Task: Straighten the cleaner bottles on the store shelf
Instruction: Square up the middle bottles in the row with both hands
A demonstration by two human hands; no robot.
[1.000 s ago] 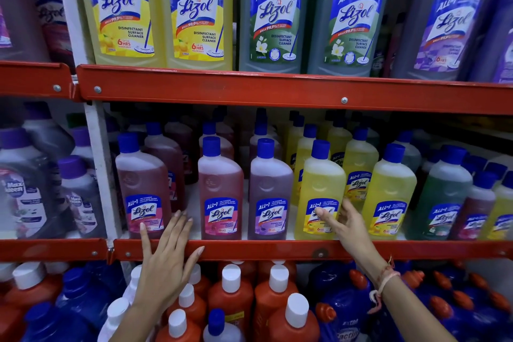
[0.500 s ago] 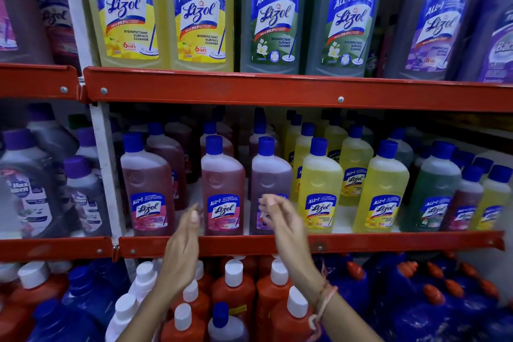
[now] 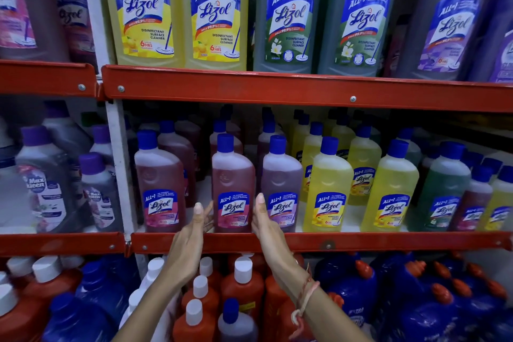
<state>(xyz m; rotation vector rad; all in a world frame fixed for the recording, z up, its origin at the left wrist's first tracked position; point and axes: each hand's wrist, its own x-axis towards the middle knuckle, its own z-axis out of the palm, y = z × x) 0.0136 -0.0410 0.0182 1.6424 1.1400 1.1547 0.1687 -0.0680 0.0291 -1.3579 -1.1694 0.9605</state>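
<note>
On the middle shelf (image 3: pixel 361 243) stands a front row of Lizol cleaner bottles with blue caps. A pink bottle (image 3: pixel 233 175) stands upright at the centre of the row. My left hand (image 3: pixel 191 236) presses its lower left side with straight fingers. On its lower right side lies my right hand (image 3: pixel 266 228), its fingers slipped between this bottle and the purple bottle (image 3: pixel 281 178). Another pink bottle (image 3: pixel 161 180) stands to the left with a gap between. Yellow bottles (image 3: pixel 329 183) follow on the right.
Large Lizol bottles (image 3: pixel 216 8) fill the top shelf behind its red rail (image 3: pixel 277 91). Orange and blue bottles (image 3: pixel 244 286) with white caps crowd the bottom shelf under my forearms. A white upright post (image 3: pixel 119 161) divides off grey bottles (image 3: pixel 44 180) at left.
Both hands have risen from the shelf rail and come together around the centre pink bottle; the right hand came left from the yellow bottle. The view has moved closer.
</note>
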